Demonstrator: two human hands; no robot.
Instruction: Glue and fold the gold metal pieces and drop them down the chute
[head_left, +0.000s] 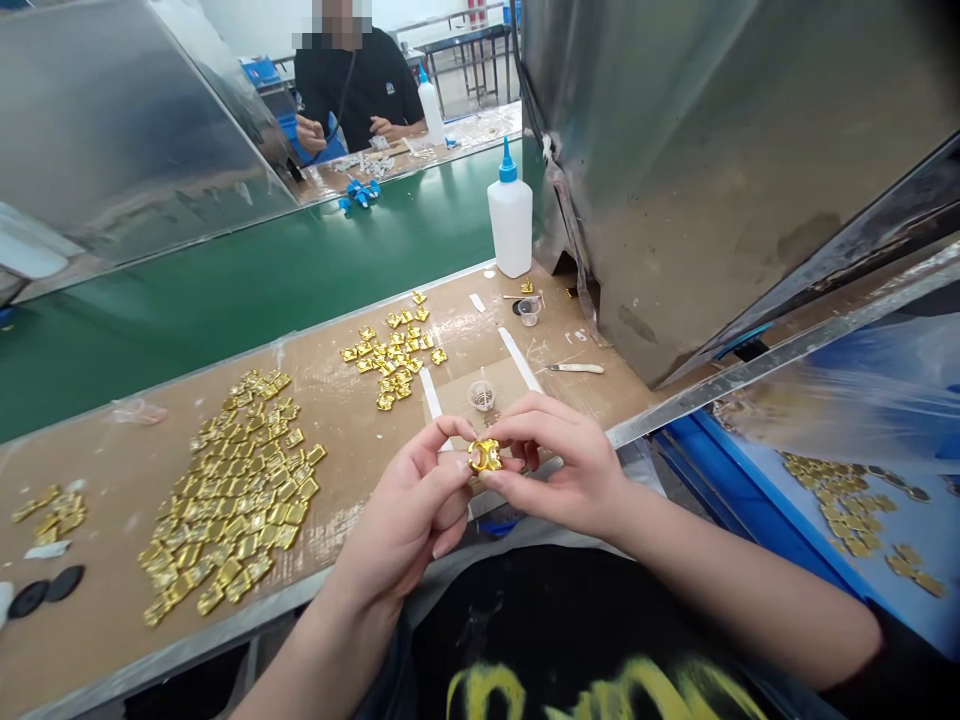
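A small shiny gold metal piece (pixel 486 456) with a rounded opening is pinched between both hands, above the table's near edge. My left hand (pixel 420 490) grips its left side with thumb and fingers. From the right, my right hand (pixel 562 465) closes thumb and fingertips on it. Just beyond the hands stands a small clear plastic cup (pixel 481 394) with a thin stick in it. Similar gold pieces lie in a smaller group (pixel 397 350) ahead and in a large spread (pixel 240 490) to the left.
A white squeeze bottle (pixel 511 225) with a blue nozzle stands behind a small cup (pixel 529 312) and a knife (pixel 576 368). A metal panel (pixel 720 150) rises at right, above a blue bin (pixel 750 520). Beyond a green belt (pixel 225 270) sits a co-worker (pixel 360 90).
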